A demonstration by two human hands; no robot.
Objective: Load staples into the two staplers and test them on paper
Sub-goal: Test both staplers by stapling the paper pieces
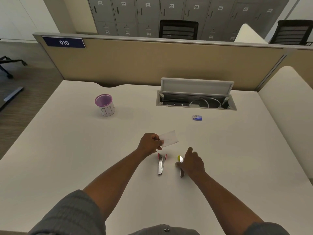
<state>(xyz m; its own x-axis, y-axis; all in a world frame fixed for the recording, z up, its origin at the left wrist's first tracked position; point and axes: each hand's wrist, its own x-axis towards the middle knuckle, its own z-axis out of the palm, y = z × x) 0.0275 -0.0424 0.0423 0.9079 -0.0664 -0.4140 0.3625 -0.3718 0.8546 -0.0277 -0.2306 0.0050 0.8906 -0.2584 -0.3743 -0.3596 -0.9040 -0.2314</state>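
White and bare for most of its spread, the tabletop (pixel 67 150) leaves wide open room to the left and right of both arms. The left hand (pixel 149 145) pinches a small slip of paper (pixel 169 138) between thumb and fingers, lifted slightly above the surface, just beyond the red stapler (pixel 161 163), which lies open and untouched. The right hand (pixel 192 162) is curled over the yellow stapler (pixel 180 164), fingers closed around its body. A small blue staple box (pixel 197 117) sits well apart, nearer the open cable hatch (pixel 196 99) by the far edge. A purple mesh cup (pixel 104 104) stands far left, clear of everything.
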